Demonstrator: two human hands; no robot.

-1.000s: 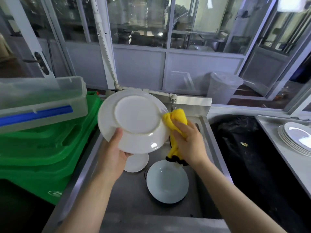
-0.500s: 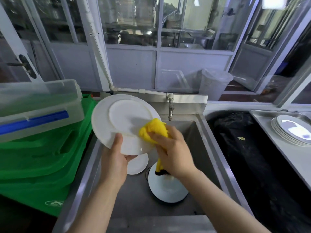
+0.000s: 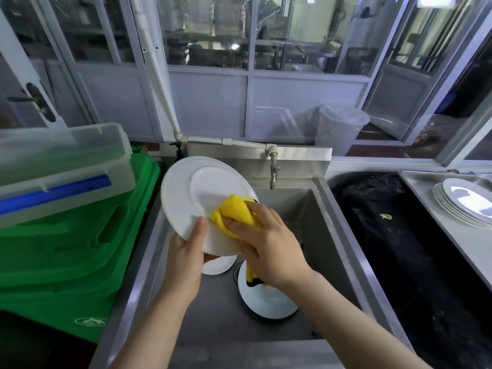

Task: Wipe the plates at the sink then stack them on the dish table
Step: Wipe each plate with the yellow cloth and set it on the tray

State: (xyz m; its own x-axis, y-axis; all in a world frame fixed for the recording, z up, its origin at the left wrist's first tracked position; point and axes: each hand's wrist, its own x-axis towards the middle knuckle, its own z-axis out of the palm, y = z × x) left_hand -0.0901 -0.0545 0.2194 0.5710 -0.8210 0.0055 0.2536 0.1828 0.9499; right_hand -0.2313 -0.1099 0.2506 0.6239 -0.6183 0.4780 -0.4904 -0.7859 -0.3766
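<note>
Plate (image 3: 197,198): white, glazed, held tilted above the sink (image 3: 319,225), underside toward the camera. Judged stiff, breakable, slippery if wet; best gripped at the rim. Left hand (image 3: 186,259) clamps the rim at 6 o'clock, thumb on the underside. Right hand (image 3: 266,241) bunches a yellow cloth (image 3: 234,211) against the plate's lower right. Cloth soft, its tail hanging down.

Two more plates (image 3: 269,304) lie in the basin below; a drop would likely chip them. Tap (image 3: 274,169) close at 1 o'clock. Stack (image 3: 463,203) at 3 o'clock on the dish table (image 3: 452,235), beyond a black-lined bin (image 3: 399,235).
</note>
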